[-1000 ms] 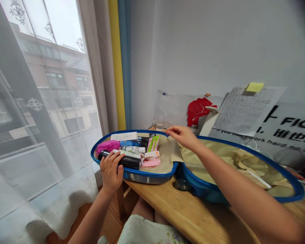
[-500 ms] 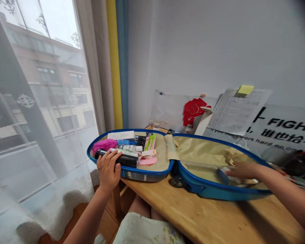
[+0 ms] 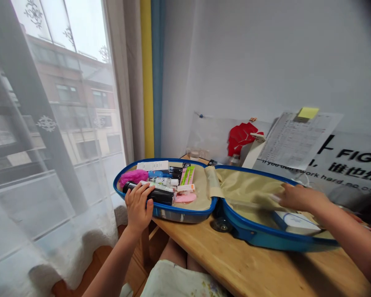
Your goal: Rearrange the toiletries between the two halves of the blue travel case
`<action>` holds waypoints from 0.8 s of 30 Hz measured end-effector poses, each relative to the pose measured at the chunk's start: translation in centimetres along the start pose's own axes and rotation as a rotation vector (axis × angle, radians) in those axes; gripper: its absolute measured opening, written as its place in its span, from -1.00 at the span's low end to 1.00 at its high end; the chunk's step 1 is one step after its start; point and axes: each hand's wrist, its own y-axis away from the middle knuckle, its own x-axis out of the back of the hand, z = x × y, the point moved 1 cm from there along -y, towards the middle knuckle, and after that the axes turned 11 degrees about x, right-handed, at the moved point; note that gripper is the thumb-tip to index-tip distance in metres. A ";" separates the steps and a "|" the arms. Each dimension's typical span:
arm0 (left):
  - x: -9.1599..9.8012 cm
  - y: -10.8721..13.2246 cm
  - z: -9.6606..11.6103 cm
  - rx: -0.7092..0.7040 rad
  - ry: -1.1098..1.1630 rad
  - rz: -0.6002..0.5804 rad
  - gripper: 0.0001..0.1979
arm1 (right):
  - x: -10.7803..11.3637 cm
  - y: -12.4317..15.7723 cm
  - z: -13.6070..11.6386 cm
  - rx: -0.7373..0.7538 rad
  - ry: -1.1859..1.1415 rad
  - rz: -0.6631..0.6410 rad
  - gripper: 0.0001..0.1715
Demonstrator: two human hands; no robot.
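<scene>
Black bottle [image 3: 160,196] clenched under left fingers [image 3: 140,193] in blue suitcase [image 3: 185,213], could roll out if released; right fingers [image 3: 281,197] spread open just above white box [image 3: 293,222], which could slide if brushed.

The suitcase shell [image 3: 266,241] looks like glossy plastic, its lining [image 3: 250,189] matt cloth, the desk [image 3: 235,255] smooth wood.

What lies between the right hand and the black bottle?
In the head view, the suitcase's beige lining, its blue rims and a pink item lie there.
</scene>
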 end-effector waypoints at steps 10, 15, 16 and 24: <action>0.0 0.0 0.0 0.013 0.012 -0.015 -0.63 | 7.3 -2.5 -18.4 0.808 -0.117 0.302 -0.28; 0.0 0.0 -0.1 0.008 0.006 -0.016 -0.63 | 6.4 -4.4 -25.1 0.940 -0.066 0.173 -0.28; 0.0 0.0 -0.1 0.009 0.005 -0.015 -0.63 | 6.2 -4.7 -25.8 0.946 -0.063 0.154 -0.28; 0.0 0.0 -0.1 0.021 0.010 -0.023 -0.62 | 4.9 -5.3 -28.1 0.989 -0.114 0.067 -0.33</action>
